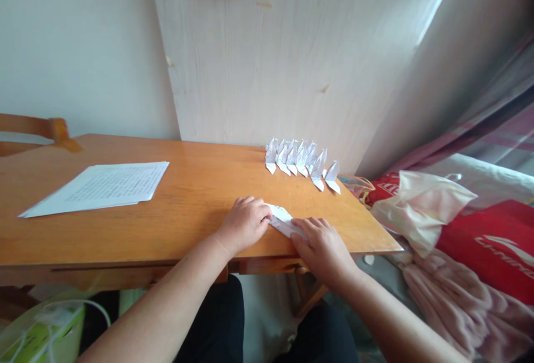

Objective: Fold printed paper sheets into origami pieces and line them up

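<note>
A folded sheet of paper (280, 217) lies near the front edge of the wooden table, between my two hands. My left hand (247, 219) is closed at its left end, thumb and fingers pinching the paper. Over the right end rests my right hand (319, 243), its fingers bent and pressing the paper down, thumb nearer to me. Parts of the paper are hidden under both hands. Beyond them, several folded paper figures (301, 158) with upright pointed parts stand in a cluster at the table's back right.
A stack of printed sheets (120, 184) lies on the left of the table (200, 185). Right of the table are a white plastic bag (421, 207), a red bag (492, 246) and a pink blanket (463, 302). A bin (54, 329) stands below at left.
</note>
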Motion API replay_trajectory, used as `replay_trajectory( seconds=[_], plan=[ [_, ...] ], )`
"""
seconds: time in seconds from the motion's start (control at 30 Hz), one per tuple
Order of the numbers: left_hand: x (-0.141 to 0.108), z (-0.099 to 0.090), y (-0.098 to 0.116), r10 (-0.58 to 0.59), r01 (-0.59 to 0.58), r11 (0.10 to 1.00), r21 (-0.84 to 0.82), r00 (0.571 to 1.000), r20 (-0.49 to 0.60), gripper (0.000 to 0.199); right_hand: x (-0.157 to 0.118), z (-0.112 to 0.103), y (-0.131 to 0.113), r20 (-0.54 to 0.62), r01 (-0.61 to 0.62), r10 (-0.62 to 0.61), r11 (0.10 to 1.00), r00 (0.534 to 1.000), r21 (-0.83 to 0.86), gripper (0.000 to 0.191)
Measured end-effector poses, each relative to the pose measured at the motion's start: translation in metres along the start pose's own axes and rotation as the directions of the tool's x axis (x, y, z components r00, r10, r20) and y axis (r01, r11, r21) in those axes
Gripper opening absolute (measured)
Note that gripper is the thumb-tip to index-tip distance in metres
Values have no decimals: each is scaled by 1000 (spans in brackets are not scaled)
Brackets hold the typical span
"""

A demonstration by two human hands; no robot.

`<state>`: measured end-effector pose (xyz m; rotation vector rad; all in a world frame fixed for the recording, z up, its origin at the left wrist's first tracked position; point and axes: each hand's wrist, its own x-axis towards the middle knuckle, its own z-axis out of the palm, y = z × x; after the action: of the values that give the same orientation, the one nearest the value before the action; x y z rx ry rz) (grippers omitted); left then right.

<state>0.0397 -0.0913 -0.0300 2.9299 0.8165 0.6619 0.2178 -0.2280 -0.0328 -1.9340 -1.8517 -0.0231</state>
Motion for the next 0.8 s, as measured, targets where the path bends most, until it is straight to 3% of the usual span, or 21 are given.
replay_trajectory(
  seconds=[0.23, 0.43, 0.53, 0.67, 0.8],
  plan=[
    [-4, -7, 7, 21, -21, 1000, 2, 998, 58, 28, -26, 1, -34, -7, 80, -80, 994, 997, 80, 25],
    [-8, -18, 5, 51, -42, 997, -68, 988, 144, 36, -28, 2, -56, 6, 205, -212, 952, 977, 227, 27],
    [-6, -22, -1, 87, -73, 995, -75, 975, 203, 38, -21, 2, -51, -2, 235, -242, 937, 970, 260, 22],
    [0, -25, -13, 100, -88, 994, -57, 959, 265, 44, -3, 3, -27, -110, 181, -157, 950, 981, 255, 21],
    [14, -32, -34, 80, -86, 996, 2, 941, 327, 48, 25, 9, 0, -113, 152, -130, 965, 985, 214, 27]
  ],
)
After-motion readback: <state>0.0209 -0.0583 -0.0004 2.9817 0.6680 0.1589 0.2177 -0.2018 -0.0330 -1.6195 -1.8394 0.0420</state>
